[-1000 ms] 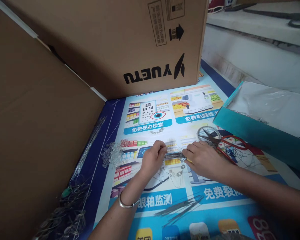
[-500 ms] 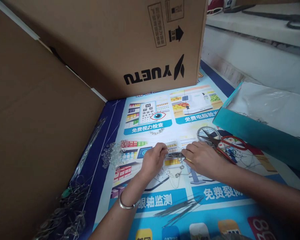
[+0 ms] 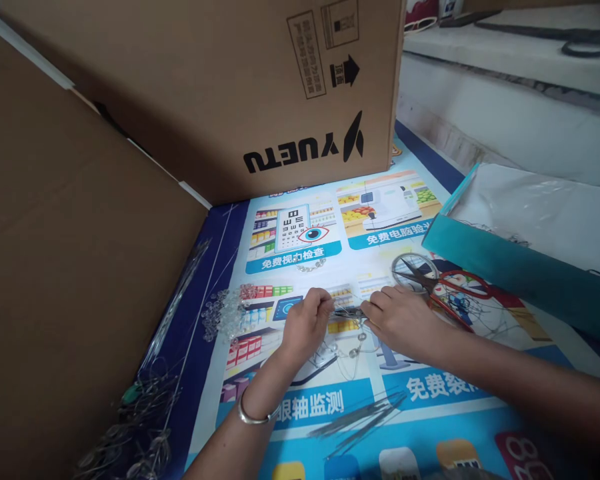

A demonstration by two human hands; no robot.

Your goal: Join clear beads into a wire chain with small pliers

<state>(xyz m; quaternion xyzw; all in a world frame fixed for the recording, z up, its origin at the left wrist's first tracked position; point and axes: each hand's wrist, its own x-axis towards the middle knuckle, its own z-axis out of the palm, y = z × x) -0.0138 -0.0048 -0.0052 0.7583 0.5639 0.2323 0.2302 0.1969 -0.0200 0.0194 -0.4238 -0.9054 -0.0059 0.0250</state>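
My right hand (image 3: 405, 320) is closed around small pliers (image 3: 347, 312), whose dark jaws point left. Facing it, my left hand (image 3: 307, 323) pinches thin wire right by the jaw tips. A wire strand with clear beads (image 3: 361, 338) hangs below the pliers and lies on the printed sheet. The exact point where the jaws meet the wire is too small to make out. Farther back lies a short curved string of clear beads (image 3: 310, 267). Left of my left hand is a pile of loose clear and pinkish beads (image 3: 225, 317).
Red-handled scissors (image 3: 433, 283) lie across a round clear ring (image 3: 415, 257), beside tangled wires (image 3: 473, 310). A teal box (image 3: 510, 267) stands at right. Cardboard (image 3: 300, 80) walls the back and left. Straight wires (image 3: 355, 420) lie in front; looped wire pieces (image 3: 140, 420) lie at left.
The view has shifted slightly. My hands keep nearly the same place and grip, and the jaws remain by my left fingertips.
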